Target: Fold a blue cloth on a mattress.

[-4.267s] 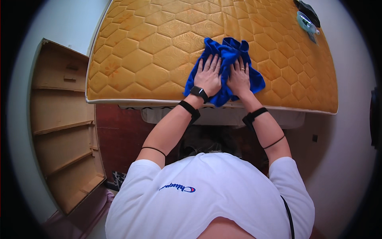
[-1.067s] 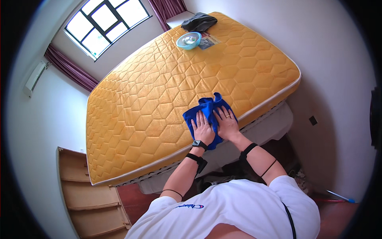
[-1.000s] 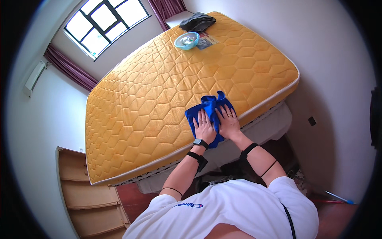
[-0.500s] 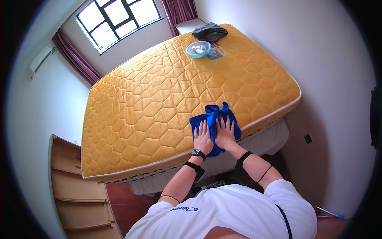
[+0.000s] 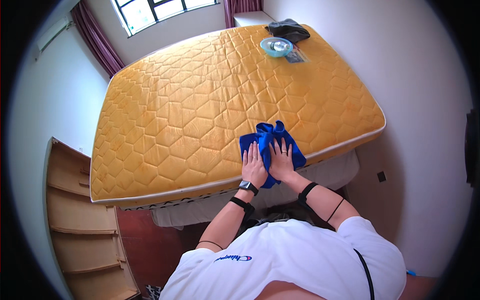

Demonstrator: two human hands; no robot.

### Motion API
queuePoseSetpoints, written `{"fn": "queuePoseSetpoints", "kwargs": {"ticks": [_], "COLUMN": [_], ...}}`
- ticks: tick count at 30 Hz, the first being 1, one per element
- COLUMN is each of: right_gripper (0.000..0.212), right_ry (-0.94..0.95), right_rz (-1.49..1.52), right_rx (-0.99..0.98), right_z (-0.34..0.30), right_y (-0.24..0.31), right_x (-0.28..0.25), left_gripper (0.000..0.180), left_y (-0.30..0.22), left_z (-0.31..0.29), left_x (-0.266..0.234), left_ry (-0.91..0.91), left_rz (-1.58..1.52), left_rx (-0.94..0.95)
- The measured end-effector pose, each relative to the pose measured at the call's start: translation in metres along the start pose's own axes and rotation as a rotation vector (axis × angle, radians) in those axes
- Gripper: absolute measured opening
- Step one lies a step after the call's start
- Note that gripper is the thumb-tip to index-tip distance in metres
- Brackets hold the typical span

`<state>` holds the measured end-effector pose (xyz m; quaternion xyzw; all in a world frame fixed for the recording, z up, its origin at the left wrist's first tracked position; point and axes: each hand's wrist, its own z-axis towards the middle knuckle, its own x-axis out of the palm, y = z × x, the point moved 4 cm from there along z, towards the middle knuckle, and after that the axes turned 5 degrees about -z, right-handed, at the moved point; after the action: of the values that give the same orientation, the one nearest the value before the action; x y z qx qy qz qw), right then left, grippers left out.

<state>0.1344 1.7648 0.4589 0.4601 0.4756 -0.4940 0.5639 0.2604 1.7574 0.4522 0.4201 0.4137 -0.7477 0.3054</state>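
- The blue cloth (image 5: 265, 139) is lying on the yellow mattress (image 5: 200, 110), near its front edge.
- Both hands are pressing on it from above, so neither is being nearer: the left hand (image 5: 254, 170) is covering its left part, the right hand (image 5: 282, 165) its right part.
- The fingers are pointing away from the person, flat and slightly spread, not pinching.
- The cloth is bunching, showing no clear long axis; one raised fold is running between the hands, away from the person.
- The white shirt (image 5: 300, 255) is carrying small blue lettering; the printed patch (image 5: 297, 54) beside the bowl (image 5: 276, 53) is appearing too small for reading.
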Motion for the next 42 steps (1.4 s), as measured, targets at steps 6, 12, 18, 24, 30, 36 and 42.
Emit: {"fn": "queuePoseSetpoints", "kwargs": {"ticks": [6, 12, 18, 24, 30, 36, 42], "right_gripper": [0.069, 0.062, 0.061, 0.062, 0.059, 0.057, 0.057], "right_ry": [-0.036, -0.069, -0.111, -0.099, -0.173, -0.248, -0.257], "right_rz": [0.004, 0.029, 0.134, 0.152, 0.214, 0.153, 0.153], "right_rx": [-0.001, -0.077, -0.211, -0.2, -0.153, -0.026, 0.082], "right_z": [0.004, -0.003, 0.008, 0.009, 0.001, -0.016, -0.038], "right_y": [0.007, -0.002, -0.055, -0.152, -0.234, -0.296, -0.344], "right_x": [-0.001, -0.004, -0.011, -0.018, -0.021, -0.022, -0.025], "left_gripper": [0.065, 0.066, 0.067, 0.07, 0.07, 0.068, 0.065], "left_y": [0.004, -0.008, -0.05, -0.124, -0.19, -0.241, -0.288], "left_z": [0.003, -0.001, 0.027, 0.067, 0.1, 0.123, 0.141], "left_x": [-0.007, 0.003, 0.028, 0.076, 0.109, 0.139, 0.156], "left_ry": [-0.005, 0.007, 0.096, 0.047, 0.014, 0.103, 0.136], "left_rz": [0.051, 0.074, 0.252, 0.224, 0.166, 0.193, 0.13], "left_rx": [0.006, -0.081, -0.172, -0.165, -0.134, -0.04, 0.088]}}
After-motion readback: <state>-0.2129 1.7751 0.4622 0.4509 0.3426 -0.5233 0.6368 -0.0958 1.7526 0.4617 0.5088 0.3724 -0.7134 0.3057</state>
